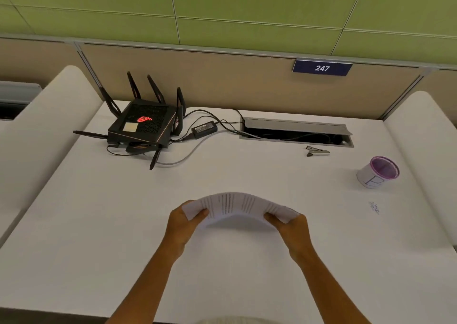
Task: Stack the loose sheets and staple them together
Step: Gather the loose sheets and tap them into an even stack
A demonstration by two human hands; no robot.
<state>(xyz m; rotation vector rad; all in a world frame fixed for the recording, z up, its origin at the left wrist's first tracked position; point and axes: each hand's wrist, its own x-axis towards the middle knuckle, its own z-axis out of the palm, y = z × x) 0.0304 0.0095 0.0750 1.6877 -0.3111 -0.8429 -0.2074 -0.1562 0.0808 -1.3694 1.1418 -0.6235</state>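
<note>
A stack of printed white sheets is held over the middle of the white desk, bowed upward in an arch. My left hand grips its left end and my right hand grips its right end. A small grey stapler lies on the desk far beyond the sheets to the right, just in front of the cable tray, untouched by either hand.
A black router with antennas, a power brick and cables sit at the back left. An open cable tray is set into the desk at the back. A white cup with a purple rim stands at right. Partition walls border the desk.
</note>
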